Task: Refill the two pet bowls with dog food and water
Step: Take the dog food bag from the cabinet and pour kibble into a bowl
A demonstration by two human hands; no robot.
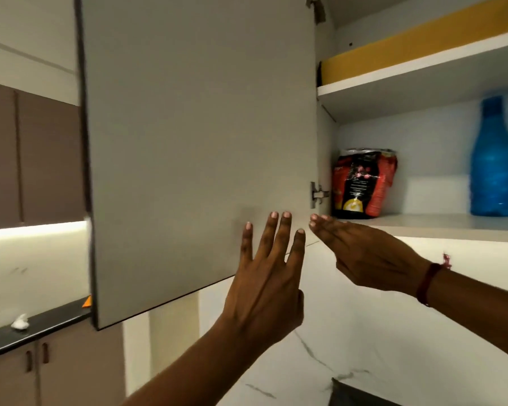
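A red and black dog food bag (362, 183) stands on the lower shelf (440, 225) of an open wall cabinet. To its right on the same shelf stands a blue water bottle (492, 159). The grey cabinet door (200, 142) is swung open to the left. My left hand (266, 276) is raised flat in front of the door's lower right part, fingers spread. My right hand (364, 250) is open, palm down, its fingertips just below the shelf edge near the bag. Neither hand holds anything. No pet bowls are in view.
An upper shelf (417, 68) carries a yellow strip. A dark countertop (38, 323) at the lower left bears a white crumpled thing (19, 321) and an orange object (87, 301). Brown wall cabinets (33, 159) hang at left. A white marbled wall lies below the cabinet.
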